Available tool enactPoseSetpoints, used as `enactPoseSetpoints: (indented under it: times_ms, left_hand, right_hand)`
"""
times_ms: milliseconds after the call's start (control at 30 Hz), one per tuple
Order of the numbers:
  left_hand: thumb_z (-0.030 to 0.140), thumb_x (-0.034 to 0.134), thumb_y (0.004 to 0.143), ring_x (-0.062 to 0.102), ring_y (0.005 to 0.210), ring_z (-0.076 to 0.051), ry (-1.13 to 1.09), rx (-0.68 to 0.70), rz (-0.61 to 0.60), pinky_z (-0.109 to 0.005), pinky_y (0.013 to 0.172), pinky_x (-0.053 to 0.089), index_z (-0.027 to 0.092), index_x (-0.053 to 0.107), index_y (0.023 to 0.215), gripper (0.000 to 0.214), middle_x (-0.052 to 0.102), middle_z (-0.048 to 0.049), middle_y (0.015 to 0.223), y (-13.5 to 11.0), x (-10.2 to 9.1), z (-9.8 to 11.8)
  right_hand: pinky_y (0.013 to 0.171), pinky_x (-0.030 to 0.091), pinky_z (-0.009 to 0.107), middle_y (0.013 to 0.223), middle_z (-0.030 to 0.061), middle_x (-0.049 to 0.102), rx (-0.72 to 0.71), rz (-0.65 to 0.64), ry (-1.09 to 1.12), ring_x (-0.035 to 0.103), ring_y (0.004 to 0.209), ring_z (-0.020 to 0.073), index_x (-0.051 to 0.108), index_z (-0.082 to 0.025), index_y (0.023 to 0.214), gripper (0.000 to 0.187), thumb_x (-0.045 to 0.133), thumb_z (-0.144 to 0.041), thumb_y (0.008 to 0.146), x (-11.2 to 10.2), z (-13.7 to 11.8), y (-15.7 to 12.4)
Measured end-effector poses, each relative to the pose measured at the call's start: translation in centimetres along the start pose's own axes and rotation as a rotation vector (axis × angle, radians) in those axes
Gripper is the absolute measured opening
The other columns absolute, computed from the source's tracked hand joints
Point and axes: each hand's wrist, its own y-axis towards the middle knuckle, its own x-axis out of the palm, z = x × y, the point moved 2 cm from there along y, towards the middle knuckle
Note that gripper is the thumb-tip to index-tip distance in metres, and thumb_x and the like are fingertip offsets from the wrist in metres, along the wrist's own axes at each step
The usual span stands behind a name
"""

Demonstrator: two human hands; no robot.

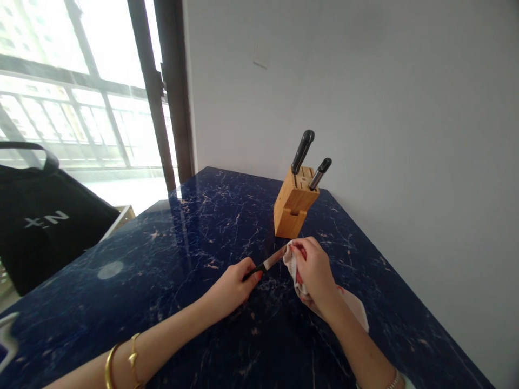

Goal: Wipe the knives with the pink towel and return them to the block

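Note:
My left hand is closed around the black handle of a small knife, whose blade points to the right and away from me. In my right hand a white and red cloth is pinched against the blade's tip, so the tip is hidden. The loose end of the cloth hangs under my right wrist toward the table. Just beyond my hands a wooden knife block stands on the table, holding a large black-handled knife and a tool with a black and silver handle.
The dark blue marbled table meets a plain wall on the right. A black bag stands beyond its left edge, near the window. A white and purple object is cut off at the lower left.

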Motion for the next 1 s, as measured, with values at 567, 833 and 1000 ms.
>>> enactPoseSetpoints:
  times_ms: [567,833,1000]
  left_hand:
    - [0.033,0.041,0.080,0.043,0.049,-0.010,-0.028,0.010,-0.002,-0.021,0.048,0.032,0.019,0.045,0.074,0.016,0.047,0.0057,0.055,0.0,-0.1,0.6]
    - [0.031,0.040,0.082,0.045,0.054,-0.011,0.013,0.044,0.024,-0.021,0.053,0.032,0.019,0.045,0.072,0.016,0.049,0.0053,0.057,-0.1,-0.1,0.7]
    - [0.030,0.040,0.082,0.045,0.055,-0.011,0.027,0.040,0.027,-0.021,0.053,0.031,0.019,0.044,0.071,0.016,0.049,0.0050,0.059,-0.1,-0.1,0.7]
  right_hand:
    - [0.072,0.042,0.028,0.083,0.0039,0.054,-0.184,-0.259,-0.049,0.052,0.079,0.0156,0.056,-0.019,0.083,0.018,0.040,-0.010,0.081,2.8,-3.4,-2.6]
    - [0.072,0.042,0.029,0.081,0.0031,0.054,-0.157,-0.267,-0.040,0.052,0.078,0.0155,0.056,-0.019,0.082,0.017,0.041,-0.010,0.080,2.6,-3.2,-2.5]
    - [0.071,0.042,0.028,0.081,0.0033,0.054,-0.168,-0.306,-0.057,0.052,0.078,0.0152,0.056,-0.019,0.080,0.017,0.042,-0.009,0.079,2.7,-3.2,-2.5]
